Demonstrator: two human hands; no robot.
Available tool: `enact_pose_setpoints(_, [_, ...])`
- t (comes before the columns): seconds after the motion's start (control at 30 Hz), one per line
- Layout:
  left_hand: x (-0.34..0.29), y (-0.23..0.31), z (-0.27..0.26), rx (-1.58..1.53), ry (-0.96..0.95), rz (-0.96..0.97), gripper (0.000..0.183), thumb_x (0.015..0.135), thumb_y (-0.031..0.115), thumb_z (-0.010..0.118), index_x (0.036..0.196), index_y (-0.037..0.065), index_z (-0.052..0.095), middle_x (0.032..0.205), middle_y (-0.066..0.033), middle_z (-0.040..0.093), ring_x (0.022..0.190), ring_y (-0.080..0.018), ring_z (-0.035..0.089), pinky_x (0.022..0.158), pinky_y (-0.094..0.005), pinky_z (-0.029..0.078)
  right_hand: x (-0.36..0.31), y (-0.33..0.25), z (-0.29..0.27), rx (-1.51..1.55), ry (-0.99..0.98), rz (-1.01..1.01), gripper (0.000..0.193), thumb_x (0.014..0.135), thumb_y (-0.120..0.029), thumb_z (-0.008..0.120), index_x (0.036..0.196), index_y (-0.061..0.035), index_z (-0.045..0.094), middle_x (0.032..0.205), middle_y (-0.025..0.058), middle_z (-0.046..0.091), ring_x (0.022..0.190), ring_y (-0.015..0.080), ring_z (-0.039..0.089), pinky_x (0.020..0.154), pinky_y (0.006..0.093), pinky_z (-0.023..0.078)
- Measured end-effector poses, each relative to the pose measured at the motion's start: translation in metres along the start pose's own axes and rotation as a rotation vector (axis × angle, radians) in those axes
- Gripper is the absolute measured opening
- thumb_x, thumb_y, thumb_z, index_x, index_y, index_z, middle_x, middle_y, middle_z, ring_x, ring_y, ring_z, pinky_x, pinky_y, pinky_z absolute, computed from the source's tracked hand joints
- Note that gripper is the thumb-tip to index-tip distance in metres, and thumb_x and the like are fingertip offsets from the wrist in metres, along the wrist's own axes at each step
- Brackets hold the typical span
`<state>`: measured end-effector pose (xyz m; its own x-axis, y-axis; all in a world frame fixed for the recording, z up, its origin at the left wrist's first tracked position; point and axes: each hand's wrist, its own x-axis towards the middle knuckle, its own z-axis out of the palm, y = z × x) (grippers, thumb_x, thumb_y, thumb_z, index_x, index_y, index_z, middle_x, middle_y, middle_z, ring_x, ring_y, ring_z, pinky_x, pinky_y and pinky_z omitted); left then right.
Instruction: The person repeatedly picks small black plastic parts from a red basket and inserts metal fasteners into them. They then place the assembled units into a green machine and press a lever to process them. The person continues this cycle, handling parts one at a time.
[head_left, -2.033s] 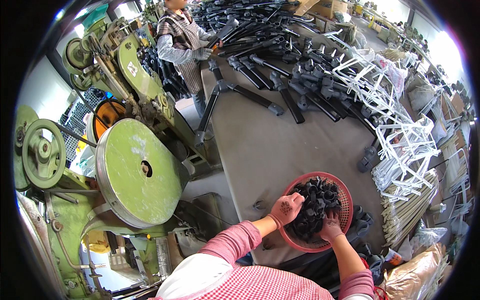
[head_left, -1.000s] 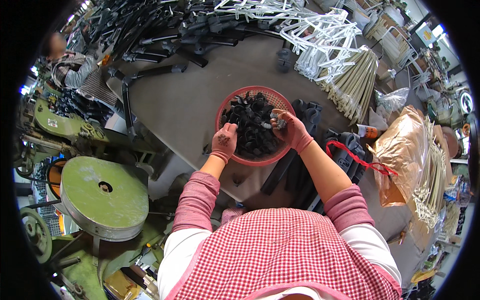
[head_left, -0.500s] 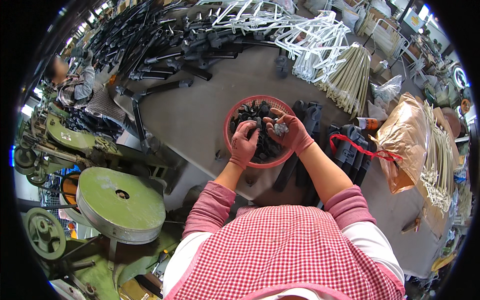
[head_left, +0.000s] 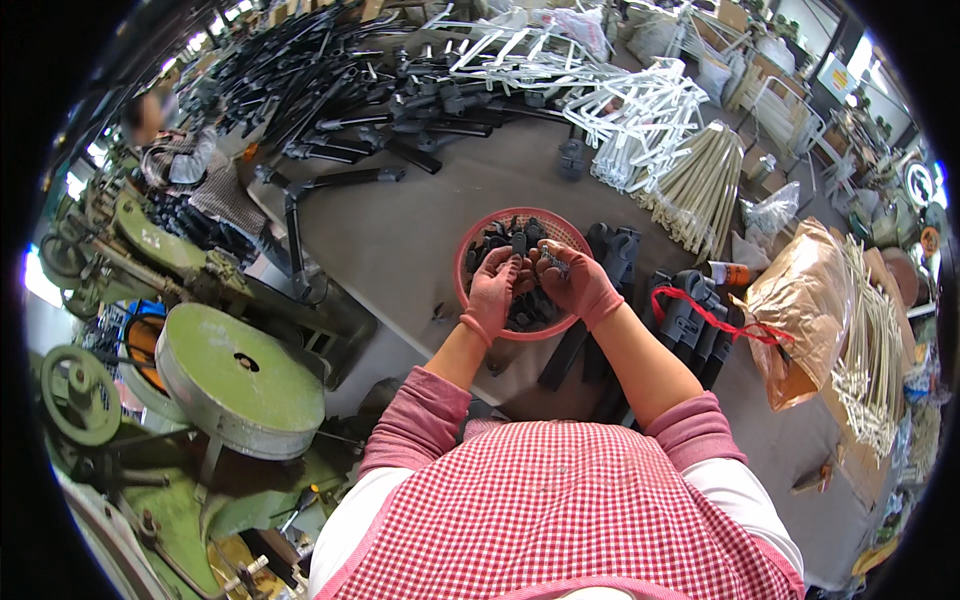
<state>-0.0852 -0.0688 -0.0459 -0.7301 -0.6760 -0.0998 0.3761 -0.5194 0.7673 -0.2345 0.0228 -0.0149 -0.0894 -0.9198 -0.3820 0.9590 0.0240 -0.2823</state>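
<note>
A round red plastic basket point(head_left: 463, 262) sits on the table, filled with small black plastic parts point(head_left: 524, 314). Over it, my left hand point(head_left: 490, 292), in a pinkish glove, pinches one small black plastic part point(head_left: 519, 243) between thumb and fingers. Close beside it on the right, my gloved right hand point(head_left: 577, 287) is curled around small silvery metal pieces point(head_left: 552, 263), whose exact kind is too small to tell. The fingertips of both hands nearly meet above the basket.
Black tubes with grey joints point(head_left: 683, 322) lie right of the basket, beside a red strap point(head_left: 700, 306) and a brown paper bag point(head_left: 790, 310). White wire frames point(head_left: 640, 125) and black tubes point(head_left: 350, 120) pile up at the back. A green machine point(head_left: 240, 370) stands left; a person point(head_left: 190, 165) works beyond.
My left hand has come up with a black part showing between its fingertips. My right hand's fingers have drawn in around the metal pieces. The whole view has shifted slightly.
</note>
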Motion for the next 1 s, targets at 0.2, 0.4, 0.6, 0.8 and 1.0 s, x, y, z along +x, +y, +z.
enact_pose_setpoints(0.2, [-0.018, 0.013, 0.022, 0.171, 0.096, 0.076, 0.020, 0.099, 0.014, 0.059, 0.118, 0.007, 0.060, 0.096, -0.0040, 0.070, 0.076, -0.0115, 0.068, 0.063, -0.0253, 0.057, -0.018, 0.002, -0.003, -0.066, -0.284, 0.054, 0.018, 0.100, -0.022, 0.057, 0.110, -0.0080, 0.063, 0.096, 0.0033, 0.067, 0.078, 0.0114, 0.062, 0.064, 0.0207, 0.054])
enact_pose_setpoints(0.4, [-0.030, 0.022, 0.041, 0.745, 0.085, 0.573, 0.026, 0.091, 0.012, 0.068, 0.113, -0.003, 0.068, 0.103, -0.0058, 0.070, 0.093, -0.0125, 0.064, 0.082, -0.0286, 0.054, -0.028, 0.008, 0.005, -0.225, -0.154, -0.066, 0.021, 0.100, -0.017, 0.052, 0.115, -0.0073, 0.065, 0.100, 0.0036, 0.071, 0.083, 0.0124, 0.069, 0.061, 0.0220, 0.057])
enact_pose_setpoints(0.6, [-0.028, 0.015, 0.040, 0.668, 0.126, 0.250, 0.034, 0.088, 0.011, 0.071, 0.118, -0.004, 0.065, 0.111, -0.0097, 0.071, 0.104, -0.0146, 0.065, 0.092, -0.0298, 0.052, -0.028, 0.010, 0.006, -0.498, 0.062, 0.008, 0.009, 0.098, -0.025, 0.058, 0.097, -0.0161, 0.061, 0.076, -0.0036, 0.060, 0.060, 0.0065, 0.055, 0.041, 0.0178, 0.035])
enact_pose_setpoints(0.8, [-0.029, -0.004, 0.027, 0.777, 0.164, 0.230, 0.030, 0.083, 0.020, 0.074, 0.103, -0.003, 0.070, 0.098, -0.0137, 0.074, 0.093, -0.0182, 0.069, 0.086, -0.0305, 0.052, -0.023, 0.011, -0.010, -0.729, 0.154, -0.083, 0.009, 0.096, -0.024, 0.060, 0.092, -0.0165, 0.062, 0.069, -0.0064, 0.056, 0.053, 0.0049, 0.052, 0.039, 0.0168, 0.032])
enact_pose_setpoints(1.0, [-0.016, -0.013, 0.012, 0.939, 0.137, 0.048, 0.036, 0.085, 0.019, 0.072, 0.111, -0.005, 0.068, 0.105, -0.0147, 0.073, 0.101, -0.0174, 0.068, 0.093, -0.0308, 0.051, -0.003, 0.016, -0.032, -0.728, 0.163, -0.128, 0.017, 0.097, -0.025, 0.064, 0.101, -0.0086, 0.067, 0.073, -0.0049, 0.059, 0.054, 0.0072, 0.053, 0.047, 0.0216, 0.042])
